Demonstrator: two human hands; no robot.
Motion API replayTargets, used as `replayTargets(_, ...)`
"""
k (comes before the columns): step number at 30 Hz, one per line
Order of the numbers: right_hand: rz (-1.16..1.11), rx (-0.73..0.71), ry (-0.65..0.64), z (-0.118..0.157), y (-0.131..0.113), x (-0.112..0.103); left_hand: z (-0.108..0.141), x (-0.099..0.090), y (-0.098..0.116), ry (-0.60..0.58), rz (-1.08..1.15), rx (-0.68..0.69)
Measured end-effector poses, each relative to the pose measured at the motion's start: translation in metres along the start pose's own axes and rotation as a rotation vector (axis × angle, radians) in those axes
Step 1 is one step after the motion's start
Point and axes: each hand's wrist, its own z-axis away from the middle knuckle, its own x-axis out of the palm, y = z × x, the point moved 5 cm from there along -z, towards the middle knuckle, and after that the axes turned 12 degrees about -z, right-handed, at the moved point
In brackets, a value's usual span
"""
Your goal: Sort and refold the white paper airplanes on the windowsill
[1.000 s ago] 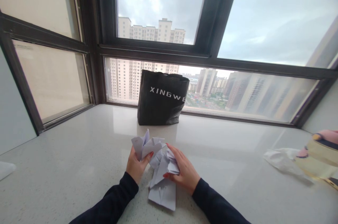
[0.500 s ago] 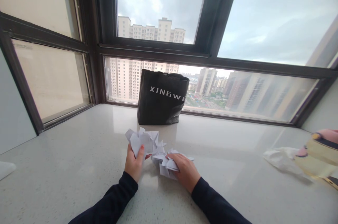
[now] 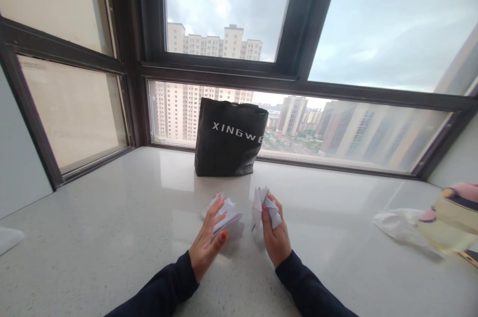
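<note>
Several pieces of folded white paper [image 3: 232,213] form a small pile on the pale speckled surface. My left hand [image 3: 208,240] is at the near left side of this pile, fingers stretched and thumb apart. Its fingers partly cover the pile, and I cannot tell whether they touch it. A short way to the right, my right hand [image 3: 275,237] grips more folded white papers [image 3: 266,207], with the thumb across their near face and the fingers behind. The papers stand on edge in it, their corners sticking out at the top and left.
A black bag [image 3: 231,145] with white letters stands behind the hands, near the dark window frame [image 3: 224,72]. At the right lie a crumpled white plastic bag [image 3: 401,225] and a yellow and pink item [image 3: 450,217]. A white object [image 3: 9,240] shows at the left edge.
My left hand has let go of its papers, which now lie on the surface. My right hand has lifted its papers from the surface and turned them upright, moving slightly right.
</note>
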Motion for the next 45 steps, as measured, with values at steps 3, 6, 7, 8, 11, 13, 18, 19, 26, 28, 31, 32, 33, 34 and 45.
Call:
replayTargets(3,-0.052,0.007,-0.202,0.002,-0.001,0.012,0.0,-0.002,-0.009,0.035,-0.227,-0.027)
replayTargets(6,-0.129,-0.04,-0.489,0.009,-0.007,0.027,-0.002,-0.011,-0.018,0.076,-0.536,-0.118)
replayTargets(7,-0.145,-0.056,-0.561,0.012,-0.008,0.03,-0.003,-0.013,-0.02,0.078,-0.618,-0.15)
replayTargets(8,-0.147,-0.066,-0.608,0.014,-0.009,0.033,-0.003,-0.015,-0.021,0.076,-0.685,-0.176)
replayTargets(11,-0.069,-0.063,-0.597,0.015,-0.007,0.036,-0.003,-0.015,-0.021,0.016,-0.826,-0.235)
replayTargets(13,0.044,-0.058,-0.521,0.015,-0.001,0.035,-0.003,-0.011,-0.02,-0.073,-0.87,-0.28)
replayTargets(18,0.369,0.113,-0.475,0.018,0.021,0.031,0.0,-0.002,-0.014,-0.253,-0.856,-0.262)
replayTargets(19,0.384,0.145,-0.511,0.019,0.024,0.032,0.0,-0.001,-0.013,-0.267,-0.842,-0.249)
replayTargets(26,0.044,0.055,-0.59,0.012,0.006,0.031,-0.005,-0.004,-0.016,-0.222,-0.613,-0.213)
replayTargets(28,-0.002,0.052,-0.478,0.006,0.003,0.025,-0.007,-0.006,-0.015,-0.198,-0.578,-0.2)
replayTargets(31,-0.029,0.05,-0.267,0.0,0.001,0.015,-0.009,-0.016,-0.01,-0.011,-0.47,-0.129)
replayTargets(32,-0.036,0.041,-0.206,-0.002,0.001,0.012,-0.009,-0.021,-0.008,0.07,-0.435,-0.093)
replayTargets(33,-0.039,0.028,-0.153,-0.003,0.002,0.009,-0.009,-0.024,-0.006,0.136,-0.408,-0.059)
replayTargets(34,-0.035,0.015,-0.123,-0.003,0.002,0.008,-0.009,-0.025,-0.006,0.173,-0.393,-0.035)
replayTargets(45,0.008,0.004,-0.419,0.005,-0.001,0.021,-0.006,-0.02,-0.019,0.099,-0.437,-0.161)
